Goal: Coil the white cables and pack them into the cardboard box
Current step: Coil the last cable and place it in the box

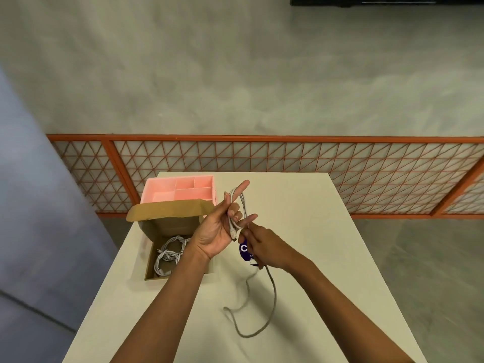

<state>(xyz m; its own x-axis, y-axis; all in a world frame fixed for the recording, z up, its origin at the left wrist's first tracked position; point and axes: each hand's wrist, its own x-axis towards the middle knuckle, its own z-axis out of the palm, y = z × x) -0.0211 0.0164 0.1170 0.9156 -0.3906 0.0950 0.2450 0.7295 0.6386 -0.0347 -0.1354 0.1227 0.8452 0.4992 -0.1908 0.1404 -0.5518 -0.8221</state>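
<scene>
My left hand (218, 226) is raised above the table, palm toward me, with a white cable (272, 292) looped around its spread fingers and its plug end hanging by the palm. Just right of it, my right hand (262, 244) pinches the same cable, and the slack trails down in a loose loop over the table. The open cardboard box (150, 258) sits to the left of my hands. Inside it lie coiled white cables (169, 251); my left forearm covers the box's right side.
A pink compartment tray (180, 191) stands behind the box at the table's far left. A dark blue round label (245, 251) lies on the white table (327, 258) under my right hand. An orange mesh railing (288, 176) runs beyond the table.
</scene>
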